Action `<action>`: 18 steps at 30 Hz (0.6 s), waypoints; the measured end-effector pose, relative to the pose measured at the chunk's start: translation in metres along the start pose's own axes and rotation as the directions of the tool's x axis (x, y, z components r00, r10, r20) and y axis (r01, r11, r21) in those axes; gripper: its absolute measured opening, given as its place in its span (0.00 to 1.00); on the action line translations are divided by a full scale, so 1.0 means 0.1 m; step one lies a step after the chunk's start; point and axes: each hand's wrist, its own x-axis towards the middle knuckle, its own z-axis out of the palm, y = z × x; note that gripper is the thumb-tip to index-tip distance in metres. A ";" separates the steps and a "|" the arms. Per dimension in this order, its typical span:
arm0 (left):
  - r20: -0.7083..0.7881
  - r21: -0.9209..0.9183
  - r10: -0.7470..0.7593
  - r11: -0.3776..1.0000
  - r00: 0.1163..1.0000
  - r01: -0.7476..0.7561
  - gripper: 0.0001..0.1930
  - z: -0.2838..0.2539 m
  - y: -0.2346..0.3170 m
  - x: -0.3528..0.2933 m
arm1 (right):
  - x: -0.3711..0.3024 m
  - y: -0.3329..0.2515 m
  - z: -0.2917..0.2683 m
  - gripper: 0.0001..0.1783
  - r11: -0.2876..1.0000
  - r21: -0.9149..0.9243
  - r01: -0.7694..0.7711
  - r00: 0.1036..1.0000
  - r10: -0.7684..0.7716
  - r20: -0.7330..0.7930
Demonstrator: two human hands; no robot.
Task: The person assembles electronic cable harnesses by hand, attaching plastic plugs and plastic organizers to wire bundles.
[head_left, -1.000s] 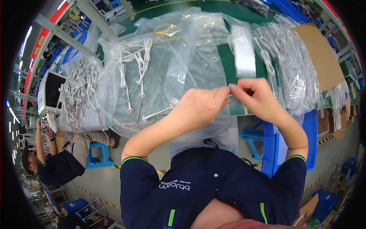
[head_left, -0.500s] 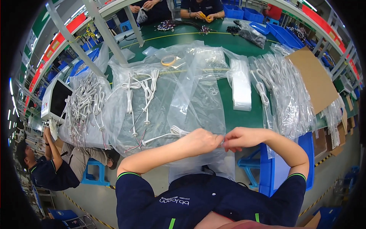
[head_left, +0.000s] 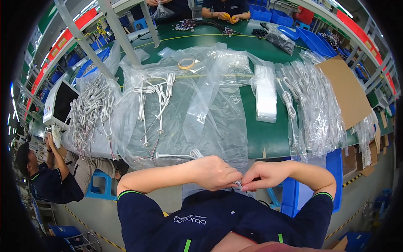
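Observation:
Close in front of my body, my left hand [head_left: 216,173] is closed around a white cable, its knuckles upward. The coiled, tied part of that white cable [head_left: 194,154] sticks out beside the hand, and its thin lead runs left to bare wire ends over the plastic sheet [head_left: 205,113]. My right hand [head_left: 264,174] meets it with thumb and forefinger pinched on a small whitish end [head_left: 238,183] between the two hands. What exactly this end is stays partly hidden by the fingers. Two more tied white cables [head_left: 160,98] lie farther off on the sheet.
Left lies a heap of white cables [head_left: 92,105] beside a monitor [head_left: 61,103]. A yellow tape roll [head_left: 186,63], a stack of clear bags [head_left: 265,94], bagged cables [head_left: 312,101] and cardboard [head_left: 344,90] cover the table. A blue bin [head_left: 336,180] stands low right. Co-workers sit left and opposite.
Both hands have come down and closer to my body. The right fingers, looser before, now pinch the small end. The coiled cable beside my left hand has shifted slightly down.

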 end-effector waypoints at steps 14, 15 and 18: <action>-0.407 -0.218 -0.462 0.887 0.788 0.408 0.08 -0.27 -0.08 0.10 | 0.24 0.10 -0.18 0.12 0.810 0.434 0.395 0.707 0.033 -0.707; -0.453 -0.245 -0.474 0.880 0.755 0.406 0.07 -0.35 -0.07 0.15 | 0.28 0.01 -0.22 0.14 0.784 0.422 0.455 0.661 0.020 -0.750; -0.516 -0.299 -0.482 0.876 0.708 0.379 0.06 -0.51 -0.05 0.21 | 0.32 -0.03 -0.32 0.15 0.706 0.333 0.625 0.580 -0.134 -0.804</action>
